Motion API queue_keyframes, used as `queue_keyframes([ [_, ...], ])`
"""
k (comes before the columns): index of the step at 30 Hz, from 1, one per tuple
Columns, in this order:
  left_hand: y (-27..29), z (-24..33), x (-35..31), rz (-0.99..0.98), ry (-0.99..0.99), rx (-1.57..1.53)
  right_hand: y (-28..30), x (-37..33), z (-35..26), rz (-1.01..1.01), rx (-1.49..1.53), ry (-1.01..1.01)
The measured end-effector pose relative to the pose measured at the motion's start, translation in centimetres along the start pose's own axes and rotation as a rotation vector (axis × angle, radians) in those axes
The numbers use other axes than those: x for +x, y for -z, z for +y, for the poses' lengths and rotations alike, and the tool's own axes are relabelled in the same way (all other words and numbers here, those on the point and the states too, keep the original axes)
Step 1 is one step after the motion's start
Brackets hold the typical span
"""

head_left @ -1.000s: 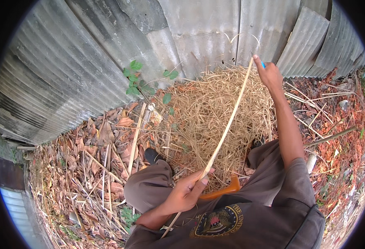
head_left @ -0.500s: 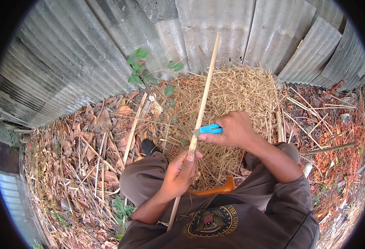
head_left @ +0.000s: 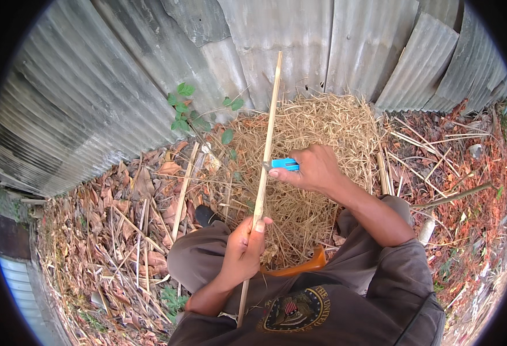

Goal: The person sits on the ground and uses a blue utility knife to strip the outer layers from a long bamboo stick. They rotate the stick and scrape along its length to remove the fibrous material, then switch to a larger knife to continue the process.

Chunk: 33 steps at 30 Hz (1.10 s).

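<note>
A long, pale split-bamboo strip (head_left: 270,124) slants up and away from my lap, its far end near the metal wall. Around its lower part my left hand (head_left: 245,245) is closed, the thumb lying along it. My right hand (head_left: 313,168) grips a blue utility knife (head_left: 285,164), thumb pressed near the blade end. The knife's short blade touches the strip above my left hand. Beneath both hands spreads a thick heap of straw-coloured shavings (head_left: 328,127).
A corrugated metal wall (head_left: 288,34) rises ahead. An orange plastic piece (head_left: 299,267) shows between my legs. Dry leaves and loose strips (head_left: 185,190) cover the ground at left; more sticks (head_left: 455,195) lie at right. A green-leaved plant (head_left: 183,109) grows by the wall.
My right hand and the knife have moved up along the bamboo strip, farther from my left hand. The strip now stands more upright. The whole view has shifted slightly.
</note>
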<state>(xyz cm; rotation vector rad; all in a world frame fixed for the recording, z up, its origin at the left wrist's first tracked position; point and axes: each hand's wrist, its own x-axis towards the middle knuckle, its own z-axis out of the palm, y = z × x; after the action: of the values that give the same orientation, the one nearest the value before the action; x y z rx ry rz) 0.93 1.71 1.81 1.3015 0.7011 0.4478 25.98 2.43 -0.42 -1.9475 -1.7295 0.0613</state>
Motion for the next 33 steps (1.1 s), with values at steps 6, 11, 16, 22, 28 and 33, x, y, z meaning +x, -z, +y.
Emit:
queue_keyframes([
  [6,0.0,-0.3,0.1,0.037,-0.029,0.194,-0.9,0.8,1.6,0.098,-0.1,0.11],
  [11,-1.2,-0.8,-1.2,-0.117,-0.111,0.326,2.0,4.3,8.3,0.106,0.059,-0.583],
  [16,0.0,-0.6,-1.7,-0.068,-0.092,0.351,1.5,1.1,4.0,-0.032,-0.012,-0.266],
  [22,0.0,0.0,-1.9,0.004,-0.194,0.533,0.8,-0.6,1.8,-0.069,0.02,-0.116],
  [28,0.1,0.2,-1.6,-0.027,-0.155,0.537,-0.2,2.2,5.4,0.09,-0.091,-0.205],
  [33,0.0,-0.3,-2.8,-0.129,-0.137,0.556,3.2,3.6,10.7,0.044,-0.025,-0.558],
])
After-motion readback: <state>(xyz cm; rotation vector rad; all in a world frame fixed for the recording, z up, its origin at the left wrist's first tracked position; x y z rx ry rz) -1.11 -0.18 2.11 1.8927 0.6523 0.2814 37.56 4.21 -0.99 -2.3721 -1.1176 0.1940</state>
